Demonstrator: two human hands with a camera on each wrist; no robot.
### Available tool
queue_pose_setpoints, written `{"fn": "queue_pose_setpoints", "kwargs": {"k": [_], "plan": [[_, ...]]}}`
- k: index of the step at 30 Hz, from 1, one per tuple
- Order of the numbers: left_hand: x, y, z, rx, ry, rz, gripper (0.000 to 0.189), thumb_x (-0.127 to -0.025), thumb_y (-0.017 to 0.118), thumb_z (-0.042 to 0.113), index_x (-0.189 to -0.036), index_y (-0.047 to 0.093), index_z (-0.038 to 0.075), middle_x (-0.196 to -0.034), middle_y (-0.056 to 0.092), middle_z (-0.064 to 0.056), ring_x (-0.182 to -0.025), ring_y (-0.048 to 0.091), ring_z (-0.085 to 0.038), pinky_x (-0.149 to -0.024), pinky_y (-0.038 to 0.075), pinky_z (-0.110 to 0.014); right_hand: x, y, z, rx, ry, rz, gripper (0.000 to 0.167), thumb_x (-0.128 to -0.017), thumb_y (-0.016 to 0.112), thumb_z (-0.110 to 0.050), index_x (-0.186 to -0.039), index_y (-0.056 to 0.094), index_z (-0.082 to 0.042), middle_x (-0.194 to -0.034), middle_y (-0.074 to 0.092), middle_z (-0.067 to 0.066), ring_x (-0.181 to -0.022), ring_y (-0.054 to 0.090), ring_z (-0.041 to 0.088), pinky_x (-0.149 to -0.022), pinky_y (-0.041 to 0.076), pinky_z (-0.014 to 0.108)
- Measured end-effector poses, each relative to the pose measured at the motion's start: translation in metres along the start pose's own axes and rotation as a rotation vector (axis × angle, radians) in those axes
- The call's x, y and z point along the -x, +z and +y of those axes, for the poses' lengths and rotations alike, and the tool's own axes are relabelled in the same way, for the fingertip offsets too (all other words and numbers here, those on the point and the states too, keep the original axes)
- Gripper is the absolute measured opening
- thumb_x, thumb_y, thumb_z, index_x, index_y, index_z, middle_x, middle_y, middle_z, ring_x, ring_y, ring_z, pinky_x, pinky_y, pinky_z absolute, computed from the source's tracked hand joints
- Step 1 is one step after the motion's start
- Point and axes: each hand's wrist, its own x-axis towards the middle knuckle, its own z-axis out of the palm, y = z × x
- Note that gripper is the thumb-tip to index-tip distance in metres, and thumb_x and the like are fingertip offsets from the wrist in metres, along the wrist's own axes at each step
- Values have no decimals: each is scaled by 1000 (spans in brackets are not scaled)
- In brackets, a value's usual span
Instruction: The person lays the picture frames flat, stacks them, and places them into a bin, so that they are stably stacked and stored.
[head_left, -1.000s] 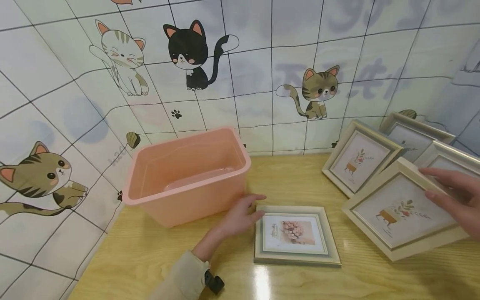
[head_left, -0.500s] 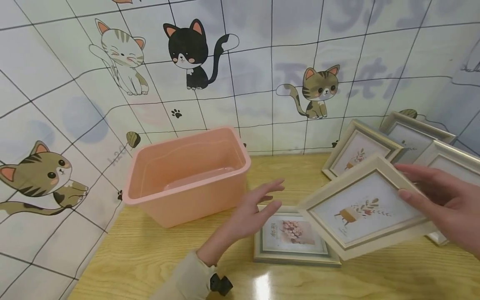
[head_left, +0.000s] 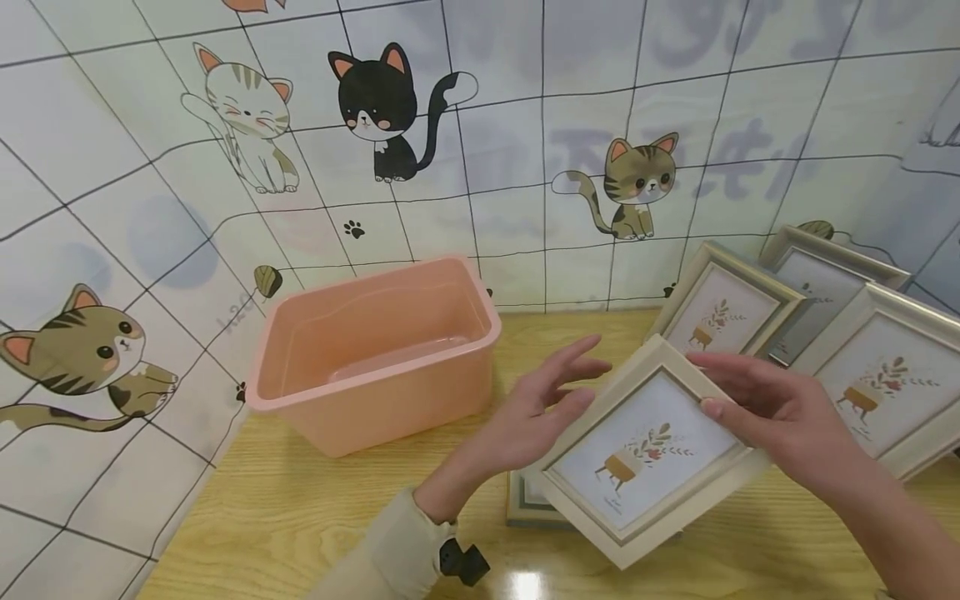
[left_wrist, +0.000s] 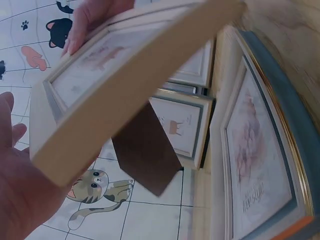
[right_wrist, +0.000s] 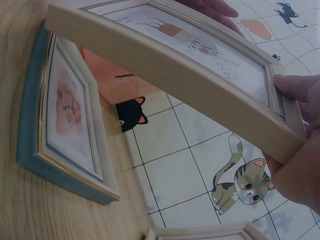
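Note:
A cream picture frame (head_left: 652,450) with a potted-plant print is held tilted above the table. My right hand (head_left: 787,417) pinches its upper right edge, thumb on the front. My left hand (head_left: 532,417), fingers loosely spread, is at the upper left edge; whether it touches cannot be told. A brown stand flap (left_wrist: 147,155) sticks out behind the frame in the left wrist view. Below lies another picture frame (right_wrist: 70,115), blue-grey and gold edged with a pink flower print, flat on the table and mostly covered in the head view.
An empty-looking pink plastic bin (head_left: 390,408) stands on the wooden table (head_left: 300,517) at left. Several framed prints lean at the right, among them a gold-edged frame (head_left: 720,312) and a cream one (head_left: 885,383). A cat-patterned wall covering (head_left: 510,167) rises behind.
My right hand has carried the cream picture frame leftward from the right-hand group to above the lying frame. My left hand has lifted off the lying frame's side and moved right toward it.

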Motion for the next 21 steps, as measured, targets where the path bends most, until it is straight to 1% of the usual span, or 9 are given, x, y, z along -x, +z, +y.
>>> {"fn": "queue_pose_setpoints", "kwargs": {"k": [3,4,6,9,13,16,21], "plan": [[0,1,4,114,-61,-18,57,-111,48,22,-163,26,22,-153,46,-15,-125,59,-18,-90,57,-34,-3,11,1,-83,-20,-14,56,-92,65,15,-142,61,-9,-116,73,-8,-89,71,9,-63,58,27],[0,1,5,135,-76,-22,56,-111,47,22,-163,26,23,-154,45,-15,-124,60,-18,-88,57,-35,-4,14,1,-115,-26,-21,55,-92,64,15,-142,61,-7,-117,73,-8,-90,71,10,-63,58,27],[1,1,7,142,-93,-24,55,-111,47,22,-163,27,23,-155,45,-14,-124,59,-16,-87,58,-34,-5,20,1,-168,-38,-30,53,-92,64,16,-141,62,-5,-119,73,-6,-91,71,11,-64,58,27],[2,0,10,144,-110,-31,53,-112,45,20,-162,29,21,-154,46,-14,-118,62,-14,-85,59,-35,-7,27,0,-236,-61,-54,51,-93,62,18,-140,61,-1,-119,73,-3,-90,72,13,-66,59,28],[2,-1,13,159,-141,-47,51,-112,41,16,-162,31,19,-150,49,-16,-105,66,-11,-81,60,-36,-8,33,-1,-217,-76,-58,50,-93,62,17,-139,61,0,-116,74,-2,-88,72,14,-65,59,28],[3,-3,14,171,-183,-62,51,-112,40,16,-163,32,22,-143,54,-17,-96,67,-9,-79,60,-36,-8,35,-2,-160,-72,-43,49,-93,64,15,-139,62,-2,-114,74,-4,-87,72,13,-65,58,28],[4,-5,13,151,-205,-80,51,-113,39,20,-163,32,28,-134,60,-15,-91,69,-10,-74,61,-37,-9,37,-4,-134,-55,-35,48,-93,65,13,-139,62,-4,-116,73,-7,-88,72,12,-65,59,28]]}}
